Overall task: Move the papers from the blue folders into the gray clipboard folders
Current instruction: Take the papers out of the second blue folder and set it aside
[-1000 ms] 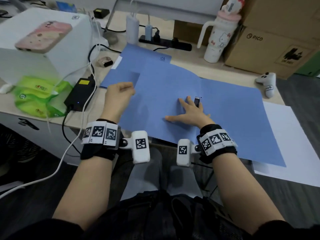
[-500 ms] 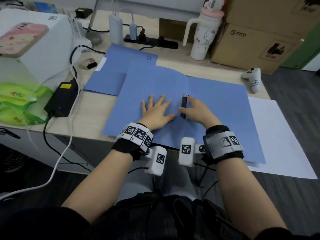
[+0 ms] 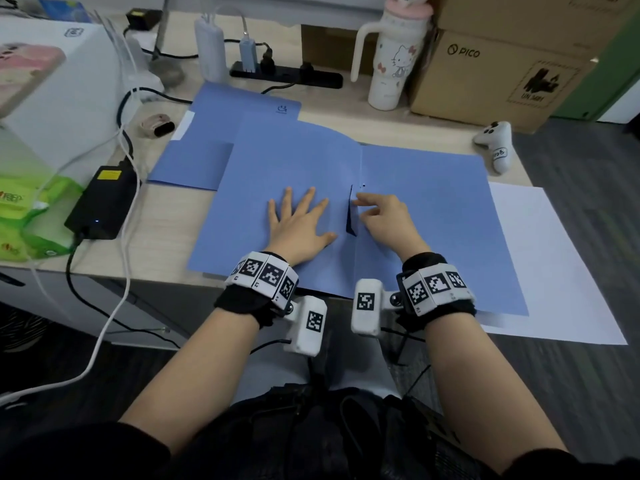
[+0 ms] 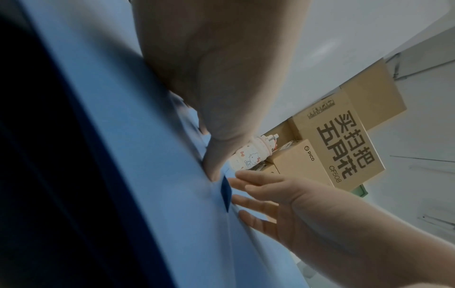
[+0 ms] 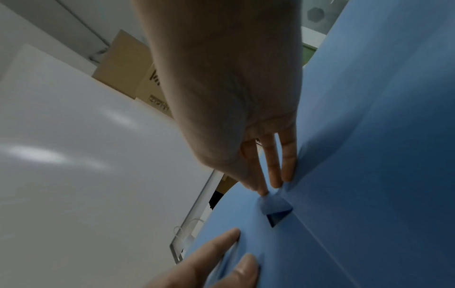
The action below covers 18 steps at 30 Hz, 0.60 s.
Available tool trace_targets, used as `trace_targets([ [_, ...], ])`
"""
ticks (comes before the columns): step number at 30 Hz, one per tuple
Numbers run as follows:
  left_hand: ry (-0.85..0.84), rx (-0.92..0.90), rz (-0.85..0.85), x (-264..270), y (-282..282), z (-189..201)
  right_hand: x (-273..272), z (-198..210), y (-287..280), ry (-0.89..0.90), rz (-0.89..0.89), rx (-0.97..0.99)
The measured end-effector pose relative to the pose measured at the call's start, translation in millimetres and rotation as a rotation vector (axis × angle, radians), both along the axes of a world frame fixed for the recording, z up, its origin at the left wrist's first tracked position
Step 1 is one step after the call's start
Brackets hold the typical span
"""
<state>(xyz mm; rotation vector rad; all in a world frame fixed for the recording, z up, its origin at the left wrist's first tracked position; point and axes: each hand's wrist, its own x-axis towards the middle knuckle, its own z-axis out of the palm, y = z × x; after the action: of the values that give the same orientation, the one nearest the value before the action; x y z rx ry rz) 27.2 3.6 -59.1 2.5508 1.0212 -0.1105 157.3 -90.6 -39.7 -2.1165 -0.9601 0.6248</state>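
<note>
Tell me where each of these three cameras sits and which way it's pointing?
Head: worn on the head, looking down at the desk and open blue folder; both forearms, left hand and right hand show.
Left wrist: under the left hand, looking along it toward the cardboard boxes; the right hand's fingers show.
Right wrist: under the right hand, looking along its fingers; the left hand's fingers show.
Shared: all three see the small dark-blue tab at the fold.

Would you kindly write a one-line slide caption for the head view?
Left hand flat on the open blue folder; right hand at its dark spine clip.
</note>
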Motion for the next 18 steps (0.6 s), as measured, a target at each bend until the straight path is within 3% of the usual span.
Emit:
trace_targets([
  [7,0.026,0.014,0.01,2.2,-3.6,0.7,2.4,-1.0,4.6,-0.183,0.171,-0.221],
  [11,0.027,-0.015,0.021,6.9,-7.6,7.7,6.6,0.2,-2.9,-0.173,0.26,-0.284],
  [14,-0.014,-0.04,0.034,16.4,-12.4,18.3,12.9,2.9,-14.8,-0.065,0.245,-0.141],
  [18,-0.087,-0.043,-0.038,35.5,-28.4,30.6,32.8,1.1,-37.7,0.145,-0.024,0.169],
])
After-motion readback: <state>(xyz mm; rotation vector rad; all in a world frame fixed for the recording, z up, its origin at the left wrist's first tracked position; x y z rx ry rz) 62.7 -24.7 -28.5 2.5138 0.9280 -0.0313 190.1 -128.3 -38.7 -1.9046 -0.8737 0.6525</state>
